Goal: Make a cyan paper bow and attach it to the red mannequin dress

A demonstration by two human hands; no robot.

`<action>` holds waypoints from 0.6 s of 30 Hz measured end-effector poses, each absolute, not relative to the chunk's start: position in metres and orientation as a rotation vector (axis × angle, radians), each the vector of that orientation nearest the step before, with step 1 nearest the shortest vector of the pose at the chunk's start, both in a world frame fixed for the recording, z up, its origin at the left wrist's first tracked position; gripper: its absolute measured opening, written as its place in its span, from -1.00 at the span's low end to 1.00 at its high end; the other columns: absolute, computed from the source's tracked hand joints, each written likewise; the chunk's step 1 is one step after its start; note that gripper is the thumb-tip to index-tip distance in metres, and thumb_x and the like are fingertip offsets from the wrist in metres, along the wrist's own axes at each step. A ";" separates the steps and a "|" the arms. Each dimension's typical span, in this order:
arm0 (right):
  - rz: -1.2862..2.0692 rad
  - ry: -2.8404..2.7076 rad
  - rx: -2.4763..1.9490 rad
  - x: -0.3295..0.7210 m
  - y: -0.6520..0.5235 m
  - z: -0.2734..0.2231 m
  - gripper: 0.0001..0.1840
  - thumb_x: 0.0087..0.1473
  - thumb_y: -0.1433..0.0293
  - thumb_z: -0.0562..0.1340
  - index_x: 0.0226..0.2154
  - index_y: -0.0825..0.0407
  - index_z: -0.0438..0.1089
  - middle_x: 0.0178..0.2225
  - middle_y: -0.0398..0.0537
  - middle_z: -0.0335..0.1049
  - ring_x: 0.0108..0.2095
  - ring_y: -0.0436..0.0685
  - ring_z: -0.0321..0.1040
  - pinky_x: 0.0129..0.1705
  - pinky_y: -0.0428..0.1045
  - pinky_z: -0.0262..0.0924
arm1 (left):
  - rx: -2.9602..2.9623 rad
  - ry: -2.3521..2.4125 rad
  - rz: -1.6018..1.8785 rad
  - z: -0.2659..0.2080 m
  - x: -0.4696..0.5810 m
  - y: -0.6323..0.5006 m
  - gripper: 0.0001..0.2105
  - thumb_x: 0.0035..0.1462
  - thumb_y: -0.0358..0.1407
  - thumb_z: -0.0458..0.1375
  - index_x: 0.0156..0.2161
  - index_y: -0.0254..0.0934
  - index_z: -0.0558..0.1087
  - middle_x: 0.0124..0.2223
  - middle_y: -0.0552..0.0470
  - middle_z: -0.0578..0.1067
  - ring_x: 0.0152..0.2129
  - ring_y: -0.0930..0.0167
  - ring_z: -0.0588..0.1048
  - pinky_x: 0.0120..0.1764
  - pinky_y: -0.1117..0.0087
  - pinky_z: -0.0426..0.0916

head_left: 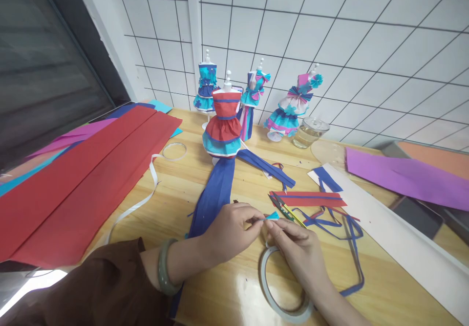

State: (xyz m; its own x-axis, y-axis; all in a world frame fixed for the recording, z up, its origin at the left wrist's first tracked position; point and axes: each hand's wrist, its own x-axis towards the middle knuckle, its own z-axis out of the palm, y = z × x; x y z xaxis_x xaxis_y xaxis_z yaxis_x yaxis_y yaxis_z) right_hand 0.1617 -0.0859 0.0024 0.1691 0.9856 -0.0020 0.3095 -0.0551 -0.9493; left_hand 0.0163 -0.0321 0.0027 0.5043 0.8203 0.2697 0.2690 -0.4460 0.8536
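Note:
My left hand [234, 228], with a green bangle on the wrist, pinches one end of a small turquoise-and-white paper piece [271, 216]. My right hand [296, 248] grips its other side between thumb and fingers. Below the right hand lies a roll of white tape [264, 282], partly covered by that hand. Just beyond it are green-and-black snips [281, 203] and a thin yellow item [297, 218]. A mini dress form [226, 116] in a red, blue and turquoise paper dress stands behind my hands. From its base a blue paper strip [214, 199] runs toward my left forearm.
Three other dressed forms [208, 84] stand by the tiled wall, near a glass of yellowish liquid [311, 131]. Red paper sheets [88, 179] cover the left side. Blue paper scraps [353, 238], a white strip [395, 238] and purple paper [406, 177] lie right. A narrow white ribbon [142, 199] curls at left.

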 end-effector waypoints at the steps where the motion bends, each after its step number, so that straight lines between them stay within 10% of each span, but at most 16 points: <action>1: 0.944 -1.298 -1.529 0.162 -0.086 0.002 -0.68 -0.04 0.22 0.19 -0.67 0.05 0.37 -0.65 -0.12 0.28 -0.58 0.04 0.21 -0.52 -0.11 0.14 | 1.907 0.899 0.880 0.002 0.017 -0.032 -0.88 -0.01 -0.40 0.07 -0.42 -0.29 0.47 -0.40 -0.01 0.52 -0.41 0.43 0.45 -0.30 0.47 0.28; 18: 1.057 -1.254 -1.476 0.164 -0.084 0.004 -0.70 -0.04 0.26 0.20 -0.68 0.06 0.38 -0.64 -0.14 0.28 -0.60 0.01 0.16 -0.57 -0.12 0.09 | 1.383 0.698 0.690 0.000 0.016 -0.028 -0.88 -0.02 -0.34 0.10 -0.40 -0.38 0.41 -0.41 -0.05 0.49 -0.42 0.42 0.46 -0.31 0.41 0.33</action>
State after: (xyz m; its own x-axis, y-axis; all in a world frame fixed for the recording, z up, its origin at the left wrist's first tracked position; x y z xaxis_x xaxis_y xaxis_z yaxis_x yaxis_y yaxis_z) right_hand 0.1635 -0.0840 0.0040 0.1194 0.9914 -0.0531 0.2208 -0.0787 -0.9721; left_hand 0.0164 -0.0281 -0.0001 0.6234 0.7811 -0.0353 -0.0257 0.0656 0.9975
